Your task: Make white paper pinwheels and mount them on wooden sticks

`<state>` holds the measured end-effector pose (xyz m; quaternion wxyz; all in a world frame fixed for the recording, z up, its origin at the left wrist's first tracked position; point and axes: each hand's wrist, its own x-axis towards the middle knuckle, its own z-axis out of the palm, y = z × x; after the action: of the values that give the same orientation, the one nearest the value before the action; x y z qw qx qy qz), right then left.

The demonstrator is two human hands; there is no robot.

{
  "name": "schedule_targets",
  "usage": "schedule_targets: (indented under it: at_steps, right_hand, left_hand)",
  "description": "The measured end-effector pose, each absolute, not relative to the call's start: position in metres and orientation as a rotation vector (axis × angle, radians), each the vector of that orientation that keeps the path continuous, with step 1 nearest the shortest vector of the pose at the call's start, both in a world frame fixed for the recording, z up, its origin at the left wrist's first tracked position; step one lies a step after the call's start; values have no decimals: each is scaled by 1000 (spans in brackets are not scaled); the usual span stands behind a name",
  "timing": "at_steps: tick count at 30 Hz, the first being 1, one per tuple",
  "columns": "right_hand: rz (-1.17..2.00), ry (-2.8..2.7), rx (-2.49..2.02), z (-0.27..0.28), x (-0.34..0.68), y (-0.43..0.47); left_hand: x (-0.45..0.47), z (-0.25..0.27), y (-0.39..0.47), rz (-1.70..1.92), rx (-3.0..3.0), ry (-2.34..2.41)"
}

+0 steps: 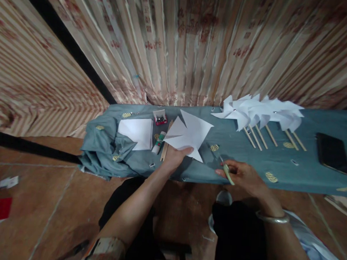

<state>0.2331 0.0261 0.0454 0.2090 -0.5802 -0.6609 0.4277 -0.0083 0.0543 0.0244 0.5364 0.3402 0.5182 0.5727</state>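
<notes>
My left hand [177, 156] is closed on a white paper sheet [195, 129], thumb on top near its lower edge. Slits run inward from the sheet's corners, parting it into pointed flaps. In my right hand [243, 175] is a pair of scissors [227, 172] with yellow-green handles. Their thin blades point up and left, apart from the sheet. Beside the left hand lie a glue stick [158, 142] and several wooden sticks [164, 151], partly hidden under the paper.
A stack of white paper [136, 131] and a small red box of pins [160, 117] are at the left. Several paper pinwheels [261, 110] on sticks lie at the back right. A black phone [333, 153] rests farther right on the grey-green cloth [295, 170].
</notes>
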Motion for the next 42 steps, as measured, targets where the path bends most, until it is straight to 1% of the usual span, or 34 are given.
schedule_targets:
  at_steps: [4,6,13,19,23,26,28,31,34,36,39,42]
  right_hand:
    - [631,-1906,-1935,44,247,32]
    - [454,-1920,-2041,43,249,34]
    - [64,-2144,-2115,34,247,32]
    - [-141,-2201,-2099,29,252,29]
    - [-205,-2212,-2124,28,255,29]
    - [-194,-2213,-2141,28,255,30]
    - [-170,-2222,-2150,29,255,31]
    - [-127,-2221,-2112,31,254,32]
    - [-52,-2165,-1962,33,246,35]
    - [28,-2149,-1804,33,233,37]
    - [117,-2232,-1575,29,208,39]
    - [111,-2324,-1481,22,187,37]
  left_hand:
    - [7,36,49,1238,738,1117]
    - [13,38,48,1183,684,1044]
    - [31,27,47,1069,536,1110]
    - [30,23,34,1032,450,1008]
    - [20,23,13,906,429,944]
    - [14,21,-5,832,397,921]
    - [10,17,-13,743,480,926]
    - [2,15,-14,742,902,1008]
    - [-7,19,-2,833,1619,1133]
    - [-11,22,10,851,1975,1162]
    - [-12,20,24,711,2279,1207]
    - [-9,12,30,514,2392,1289]
